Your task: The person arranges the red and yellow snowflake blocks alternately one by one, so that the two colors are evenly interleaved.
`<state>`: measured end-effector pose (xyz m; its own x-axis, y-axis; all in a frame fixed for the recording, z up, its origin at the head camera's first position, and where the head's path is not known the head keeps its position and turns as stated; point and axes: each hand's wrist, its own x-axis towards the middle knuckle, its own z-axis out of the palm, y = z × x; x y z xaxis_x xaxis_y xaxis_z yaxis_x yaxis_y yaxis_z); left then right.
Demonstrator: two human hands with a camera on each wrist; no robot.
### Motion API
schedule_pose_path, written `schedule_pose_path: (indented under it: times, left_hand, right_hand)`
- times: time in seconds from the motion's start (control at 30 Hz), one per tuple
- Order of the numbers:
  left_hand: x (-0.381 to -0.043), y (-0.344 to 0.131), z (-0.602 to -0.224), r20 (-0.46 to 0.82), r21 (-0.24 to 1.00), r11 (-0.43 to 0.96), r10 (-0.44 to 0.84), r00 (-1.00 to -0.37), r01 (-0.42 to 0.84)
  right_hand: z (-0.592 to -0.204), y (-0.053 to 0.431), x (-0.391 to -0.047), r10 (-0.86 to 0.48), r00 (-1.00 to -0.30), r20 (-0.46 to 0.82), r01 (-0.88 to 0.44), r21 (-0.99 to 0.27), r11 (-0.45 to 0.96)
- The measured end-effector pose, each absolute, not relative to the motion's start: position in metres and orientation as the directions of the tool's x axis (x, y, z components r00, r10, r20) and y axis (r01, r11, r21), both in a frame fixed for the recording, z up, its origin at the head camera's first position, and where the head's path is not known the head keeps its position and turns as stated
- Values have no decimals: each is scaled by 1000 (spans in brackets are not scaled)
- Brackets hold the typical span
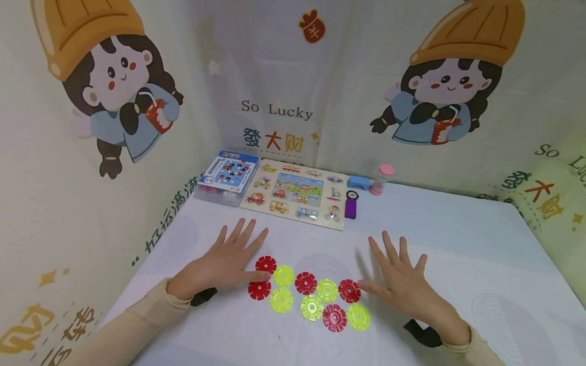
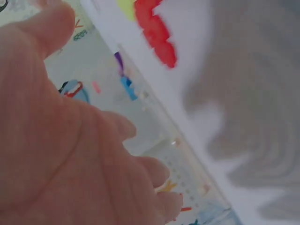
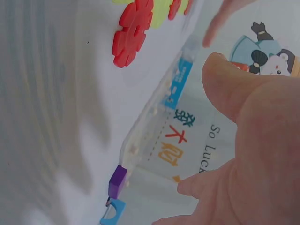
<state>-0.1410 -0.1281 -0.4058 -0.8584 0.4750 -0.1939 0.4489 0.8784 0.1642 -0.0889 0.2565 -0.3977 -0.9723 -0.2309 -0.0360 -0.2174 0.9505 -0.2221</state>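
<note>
Discs [image 1: 312,280], 5 red and 5 yellow, lie around the middle of the table [image 1: 458,244], bit closer to its left edge, left hand [image 1: 222,262] and right hand [image 1: 403,282] either side, both splayed out pretty wide; puzzle board [image 1: 297,195] sits by the back edge, plastic box [image 1: 229,175] at the back left corner

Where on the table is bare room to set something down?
The table is bare right of the right hand and between puzzle board and discs. Crowded: among the discs; back left, with box and puzzle board.

Five red discs [image 1: 302,283] — five yellow discs [image 1: 277,300] (ten together) — one puzzle board [image 1: 296,189].
</note>
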Motion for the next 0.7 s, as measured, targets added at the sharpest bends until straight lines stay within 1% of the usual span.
schedule_pose_path:
  times: [0.1, 0.17, 0.27, 0.37, 0.43, 0.57, 0.67, 0.7]
  left_hand:
    - [-141, -128, -409, -207, 182, 862, 504, -838, 474]
    - [-142, -128, -411, -214, 206, 836, 545, -811, 508]
    - [-148, -130, -412, -205, 285, 788, 607, -768, 546]
    - [-157, -131, -412, -185, 336, 735, 664, -724, 589]
    - [-163, -133, -412, -165, 361, 705, 692, -703, 610]
    - [-176, -136, -414, -138, 381, 660, 733, -667, 647]
    - [-184, -136, -418, -149, 398, 647, 745, -650, 650]
    - [-186, -136, -419, -154, 410, 642, 749, -645, 647]
  right_hand:
    - [-399, 258, -87, -239, -970, -41, -224, -230, 947]
    - [-400, 258, -87, -256, -966, -39, -240, -239, 941]
    - [-402, 252, -88, -310, -951, -12, -298, -241, 924]
    - [-403, 239, -90, -401, -916, 30, -397, -219, 891]
    - [-403, 223, -94, -476, -879, 39, -472, -225, 853]
    - [-403, 180, -109, -642, -766, 19, -622, -270, 735]
    - [-405, 146, -124, -729, -685, -5, -699, -280, 659]
    - [-405, 137, -128, -741, -671, -18, -709, -276, 649]
